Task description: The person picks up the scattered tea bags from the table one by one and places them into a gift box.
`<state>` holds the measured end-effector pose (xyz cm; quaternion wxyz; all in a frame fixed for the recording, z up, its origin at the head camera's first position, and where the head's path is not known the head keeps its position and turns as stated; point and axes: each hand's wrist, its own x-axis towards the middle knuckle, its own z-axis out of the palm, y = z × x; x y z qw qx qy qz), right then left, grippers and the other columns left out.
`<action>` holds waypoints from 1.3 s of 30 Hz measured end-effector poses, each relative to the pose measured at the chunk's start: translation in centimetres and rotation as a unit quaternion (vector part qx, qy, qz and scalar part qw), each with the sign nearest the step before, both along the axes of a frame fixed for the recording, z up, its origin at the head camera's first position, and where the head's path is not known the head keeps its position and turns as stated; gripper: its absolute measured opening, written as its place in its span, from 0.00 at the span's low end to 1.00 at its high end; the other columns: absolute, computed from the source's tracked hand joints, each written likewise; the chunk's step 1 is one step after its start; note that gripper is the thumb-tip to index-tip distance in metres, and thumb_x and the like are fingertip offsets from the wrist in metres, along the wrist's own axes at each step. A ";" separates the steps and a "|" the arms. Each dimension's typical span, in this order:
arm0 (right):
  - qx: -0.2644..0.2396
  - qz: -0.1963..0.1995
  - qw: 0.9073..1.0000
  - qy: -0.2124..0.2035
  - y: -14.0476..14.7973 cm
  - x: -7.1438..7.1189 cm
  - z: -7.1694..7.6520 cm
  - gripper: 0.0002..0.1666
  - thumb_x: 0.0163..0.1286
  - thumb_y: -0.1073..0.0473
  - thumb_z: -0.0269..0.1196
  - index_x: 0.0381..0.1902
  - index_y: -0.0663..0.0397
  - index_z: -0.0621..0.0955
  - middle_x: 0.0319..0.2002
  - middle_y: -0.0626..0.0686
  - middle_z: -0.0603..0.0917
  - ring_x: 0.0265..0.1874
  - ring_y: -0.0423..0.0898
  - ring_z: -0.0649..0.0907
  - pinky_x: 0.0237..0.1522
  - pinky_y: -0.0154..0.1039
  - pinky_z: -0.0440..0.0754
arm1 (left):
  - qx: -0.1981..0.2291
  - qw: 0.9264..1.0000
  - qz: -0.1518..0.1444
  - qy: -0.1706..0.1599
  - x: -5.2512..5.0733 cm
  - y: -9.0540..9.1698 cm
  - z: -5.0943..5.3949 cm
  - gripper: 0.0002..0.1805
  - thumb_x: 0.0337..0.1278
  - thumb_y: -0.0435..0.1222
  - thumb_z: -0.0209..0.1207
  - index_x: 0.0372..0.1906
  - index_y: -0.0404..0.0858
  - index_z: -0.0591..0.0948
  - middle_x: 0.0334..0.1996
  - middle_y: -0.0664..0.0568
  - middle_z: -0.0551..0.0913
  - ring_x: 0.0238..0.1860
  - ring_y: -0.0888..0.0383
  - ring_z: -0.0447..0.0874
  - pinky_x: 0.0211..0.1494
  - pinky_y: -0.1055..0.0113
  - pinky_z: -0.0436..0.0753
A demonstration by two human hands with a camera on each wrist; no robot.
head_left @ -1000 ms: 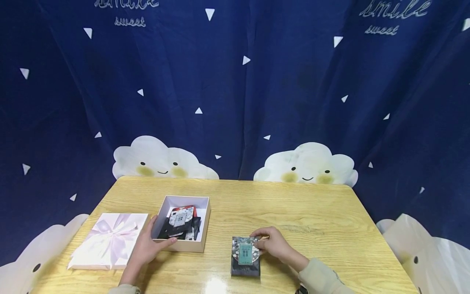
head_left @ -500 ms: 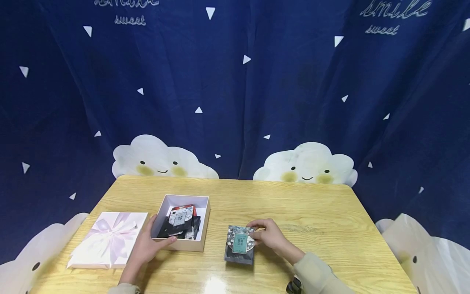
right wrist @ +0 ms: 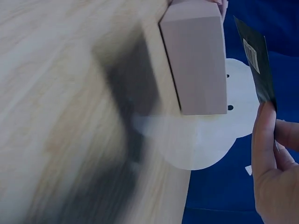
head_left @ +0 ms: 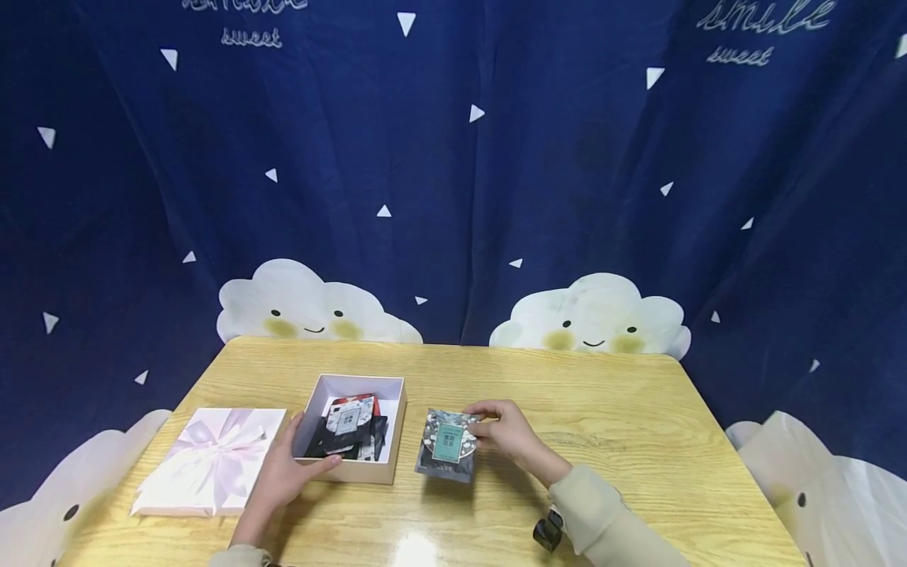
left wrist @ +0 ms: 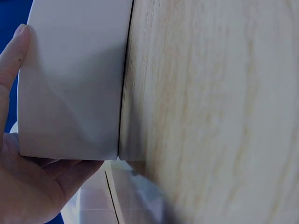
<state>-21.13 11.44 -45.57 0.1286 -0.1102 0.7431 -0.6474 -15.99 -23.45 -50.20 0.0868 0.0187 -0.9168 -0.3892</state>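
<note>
In the head view my right hand pinches a dark sachet by its right edge. The sachet has a teal label over a white floral print and is held above the table, tilted. From the right wrist view its dark back shows a barcode label, with thumb and fingers on either face. My left hand grips the front left corner of an open pale box, thumb along the front wall and fingers at the left side. Several sachets, black, floral and red, lie in the box.
A white lid with a pale pink ribbon bow lies left of the box, by my left forearm. All stand on a wooden table, and a navy curtain with clouds hangs behind it.
My right hand has lifted the sachet off the table and carried it left and away from me, toward the box. The left hand and the box have stayed in place.
</note>
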 end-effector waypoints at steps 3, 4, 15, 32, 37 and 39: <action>0.000 -0.003 1.000 0.005 -0.7 -0.4 0.5 0.17 0.56 0.75 0.60 0.45 0.76 0.77 0.32 0.56 0.78 0.19 0.40 0.78 0.29 0.45 0.83 | -0.002 1.000 0.001 -0.001 0.1 0.0 0.1 0.58 0.33 0.52 0.71 0.66 0.26 0.54 0.64 0.26 0.53 0.62 0.31 0.54 0.61 0.40 0.58; -0.001 -0.003 1.000 0.007 -0.9 -0.5 0.7 0.17 0.56 0.75 0.59 0.45 0.76 0.77 0.31 0.56 0.78 0.19 0.40 0.78 0.30 0.46 0.83 | -0.002 1.000 0.002 -0.002 0.1 -0.1 0.1 0.58 0.33 0.52 0.71 0.66 0.26 0.54 0.64 0.26 0.53 0.62 0.31 0.54 0.61 0.40 0.58; -0.046 -0.023 0.999 -0.019 -3.6 -2.8 1.9 0.17 0.56 0.77 0.58 0.46 0.76 0.76 0.30 0.60 0.79 0.20 0.39 0.79 0.29 0.40 0.83 | -0.002 1.000 0.001 -0.002 0.2 0.2 0.3 0.58 0.33 0.51 0.71 0.65 0.25 0.54 0.63 0.25 0.54 0.61 0.30 0.55 0.60 0.39 0.59; -0.040 -0.025 0.998 -0.039 -8.2 -4.8 1.4 0.16 0.58 0.76 0.57 0.47 0.74 0.76 0.31 0.57 0.80 0.20 0.39 0.79 0.31 0.39 0.83 | -0.004 1.000 -0.006 0.010 0.4 0.4 0.3 0.57 0.33 0.51 0.71 0.65 0.24 0.54 0.62 0.25 0.55 0.60 0.30 0.55 0.60 0.39 0.58; -0.032 -0.024 0.998 -0.039 -9.4 -4.6 0.8 0.15 0.59 0.75 0.57 0.46 0.74 0.77 0.34 0.59 0.80 0.20 0.39 0.78 0.29 0.37 0.83 | -0.005 1.000 -0.005 0.006 0.5 0.4 0.2 0.57 0.34 0.51 0.71 0.65 0.25 0.54 0.62 0.25 0.56 0.60 0.30 0.56 0.60 0.39 0.59; -0.032 -0.025 0.998 -0.044 -9.9 -4.5 0.6 0.15 0.59 0.75 0.57 0.46 0.73 0.77 0.35 0.59 0.80 0.20 0.39 0.79 0.31 0.40 0.83 | -0.003 1.000 -0.006 0.007 0.5 0.3 0.2 0.57 0.34 0.51 0.71 0.65 0.25 0.54 0.62 0.25 0.55 0.60 0.30 0.56 0.60 0.39 0.59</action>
